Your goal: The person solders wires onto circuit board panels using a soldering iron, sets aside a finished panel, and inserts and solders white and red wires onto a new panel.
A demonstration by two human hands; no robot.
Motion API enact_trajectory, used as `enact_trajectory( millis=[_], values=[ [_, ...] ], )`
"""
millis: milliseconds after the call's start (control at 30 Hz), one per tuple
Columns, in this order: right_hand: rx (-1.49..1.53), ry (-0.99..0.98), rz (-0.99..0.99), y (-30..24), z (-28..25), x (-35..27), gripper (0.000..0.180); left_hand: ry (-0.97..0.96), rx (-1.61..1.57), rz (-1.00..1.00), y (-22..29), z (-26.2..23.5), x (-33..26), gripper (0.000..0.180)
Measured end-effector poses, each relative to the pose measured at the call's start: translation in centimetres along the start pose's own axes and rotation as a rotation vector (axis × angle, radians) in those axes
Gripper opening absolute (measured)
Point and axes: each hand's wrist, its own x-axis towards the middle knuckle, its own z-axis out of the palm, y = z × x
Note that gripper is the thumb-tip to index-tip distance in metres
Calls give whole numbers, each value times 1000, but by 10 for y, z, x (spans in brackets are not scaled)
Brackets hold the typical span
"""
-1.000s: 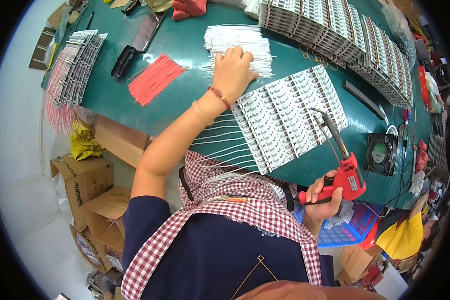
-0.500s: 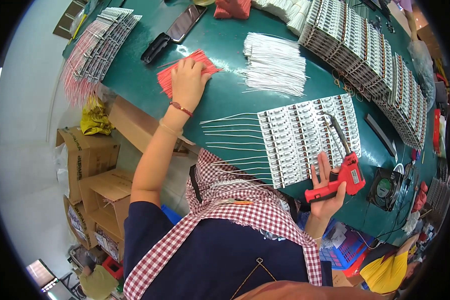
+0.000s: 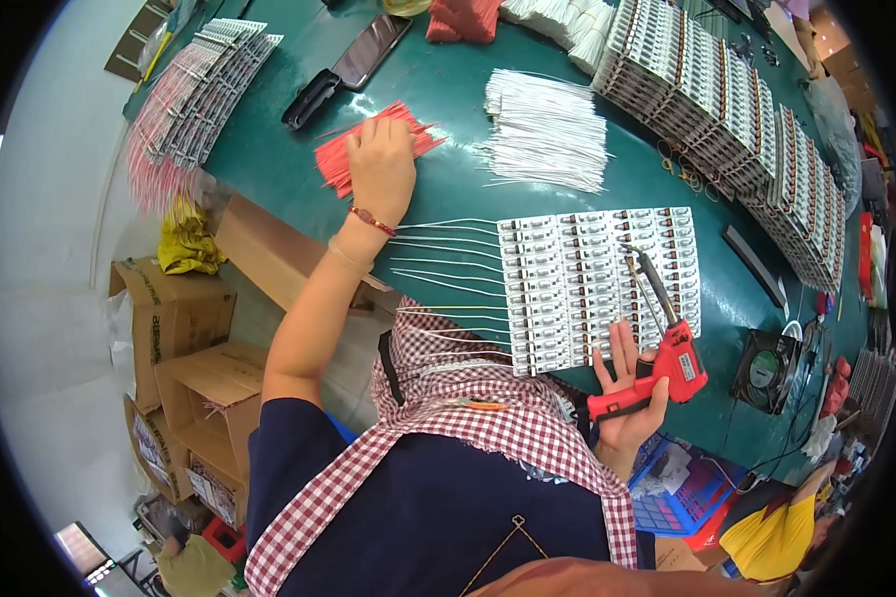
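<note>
My left hand [image 3: 381,167] rests on a heap of thin red wires [image 3: 336,159], its fingers curled down into them; the fingertips are partly hidden. In my right hand [image 3: 629,418] is a red soldering gun [image 3: 679,368], held by the thumb and palm with several fingers stretched out. Its tip points over a white panel of small circuit boards [image 3: 553,294] lying at the table's front edge. A row of white wires [image 3: 448,261] sticks out from the panel's left side toward my left forearm. Beyond the panel lies a pile of loose white wires [image 3: 548,129].
Tall stacks of circuit panels [image 3: 692,90] line the right back of the green table [image 3: 438,204]. Panels with red and white wires [image 3: 204,90] lie far left. A phone [image 3: 372,50], a black case [image 3: 312,98] and a small fan [image 3: 765,370] lie around. Cardboard boxes [image 3: 184,308] stand left.
The panel with its white wires has slid left and turned straighter. My right hand has moved left with the soldering gun. My left hand has shifted slightly right on the red wires.
</note>
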Motion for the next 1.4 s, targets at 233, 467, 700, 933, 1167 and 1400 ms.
enact_trajectory(
  millis=[233, 467, 700, 933, 1167, 1400],
  values=[
    [94, -19, 26, 0, -24, 3, 41, 156, -1082, -390, 28, -58, 24, 19],
    [100, -60, 22, -4, -24, 2, 44, 146, -1335, -487, 35, -34, 5, 27],
    [70, -46, -12, -8, -24, 0, 44, 113, -1352, -453, 31, -28, 1, 25],
    [55, -36, -37, -14, -36, 0, 43, -59, -1259, -509, 22, -37, 10, 24],
    [67, -4, -43, -12, -33, -4, 40, -262, -517, -120, -3, -13, 13, 16],
    [76, 22, -54, -11, -28, -3, 41, -339, -557, -121, 29, -36, 17, 15]
  ],
)
